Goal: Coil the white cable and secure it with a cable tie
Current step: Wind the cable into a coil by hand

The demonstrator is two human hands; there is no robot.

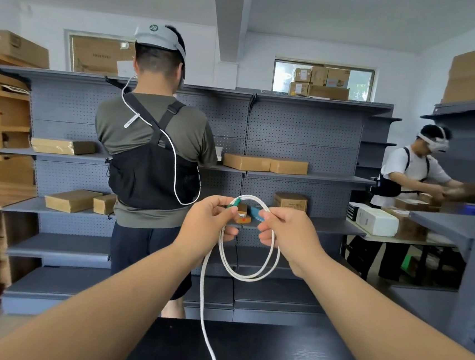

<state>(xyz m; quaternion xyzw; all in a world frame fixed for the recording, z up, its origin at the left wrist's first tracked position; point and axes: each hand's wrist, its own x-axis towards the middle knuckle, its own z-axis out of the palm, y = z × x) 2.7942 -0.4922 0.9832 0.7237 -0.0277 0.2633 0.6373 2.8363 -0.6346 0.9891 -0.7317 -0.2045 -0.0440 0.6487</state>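
At the grey shelving [293, 127], my left hand [212, 216] pinches the green-tipped end of the white cable [245, 278] against its loops. My right hand [287, 232] grips the coil's opposite side. Two loops hang between them, and the loose tail trails down over a black table [271, 357].

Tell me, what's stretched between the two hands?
In the head view, loops of white cable bridge the left hand and the right hand.

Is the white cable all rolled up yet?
Only partly. The white cable makes loops between the left hand and right hand, but a long loose tail drops toward the dark table.
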